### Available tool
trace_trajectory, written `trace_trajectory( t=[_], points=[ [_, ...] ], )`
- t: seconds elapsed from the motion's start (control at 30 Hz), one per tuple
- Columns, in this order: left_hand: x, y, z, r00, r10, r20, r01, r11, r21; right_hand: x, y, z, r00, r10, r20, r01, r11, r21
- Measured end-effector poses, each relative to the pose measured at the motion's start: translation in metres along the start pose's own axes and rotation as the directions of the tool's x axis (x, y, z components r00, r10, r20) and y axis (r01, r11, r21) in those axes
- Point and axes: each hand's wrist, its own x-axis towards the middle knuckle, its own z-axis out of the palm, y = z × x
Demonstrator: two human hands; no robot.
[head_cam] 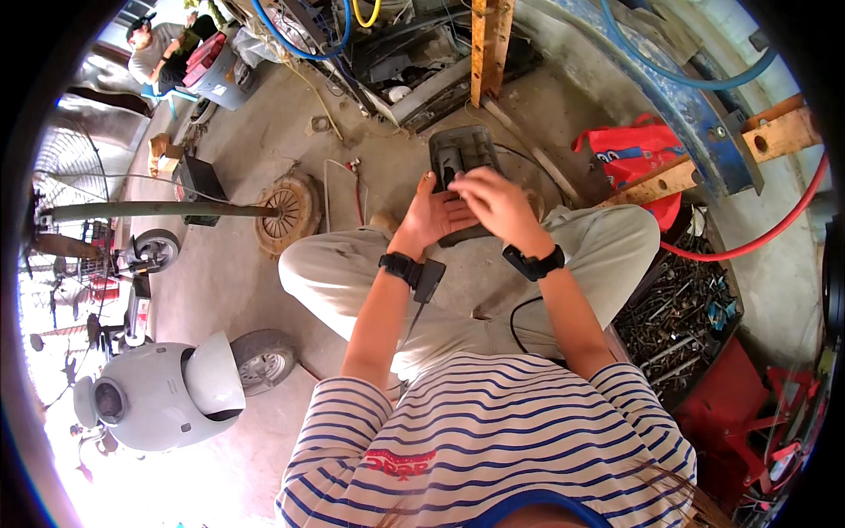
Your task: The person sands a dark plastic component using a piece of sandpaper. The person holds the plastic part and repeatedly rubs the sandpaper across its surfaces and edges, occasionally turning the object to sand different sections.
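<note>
My left hand (pixel 432 214) is palm up with its thumb raised, in front of a dark moulded plastic part (pixel 465 148) that lies on the floor between my knees. Just right of it and partly over its fingertips, my right hand (pixel 492 198) is bent, palm down. Its fingertips come close to a small dark piece near the plastic part; whether they pinch anything is too unclear to tell. Both wrists wear black straps, and a small black box (pixel 430 280) sits at the left one.
A rusty clutch disc assembly (pixel 288 214) with a pole stands at left. At right are a bin of loose metal parts (pixel 686 310), a red bag (pixel 634 155) and a red hose (pixel 746 254). A person (pixel 158 53) sits at the upper left.
</note>
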Motion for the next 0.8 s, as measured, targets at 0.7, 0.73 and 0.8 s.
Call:
trace_trajectory(
  t=[0.7, 0.73, 0.8],
  points=[
    [-0.026, 0.048, 0.012, 0.981, 0.190, 0.029, -0.189, 0.981, -0.041, -0.058, 0.021, 0.005, 0.863, 0.503, 0.049, -0.499, 0.834, 0.235],
    [-0.028, 0.050, 0.019, 0.978, 0.204, 0.044, -0.203, 0.979, -0.032, -0.051, 0.025, 0.004, 0.882, 0.470, 0.010, -0.450, 0.838, 0.308],
    [-0.037, 0.048, 0.024, 0.978, 0.163, 0.133, -0.190, 0.955, 0.227, -0.038, 0.026, 0.005, 0.881, 0.472, 0.038, -0.453, 0.817, 0.358]
  ],
)
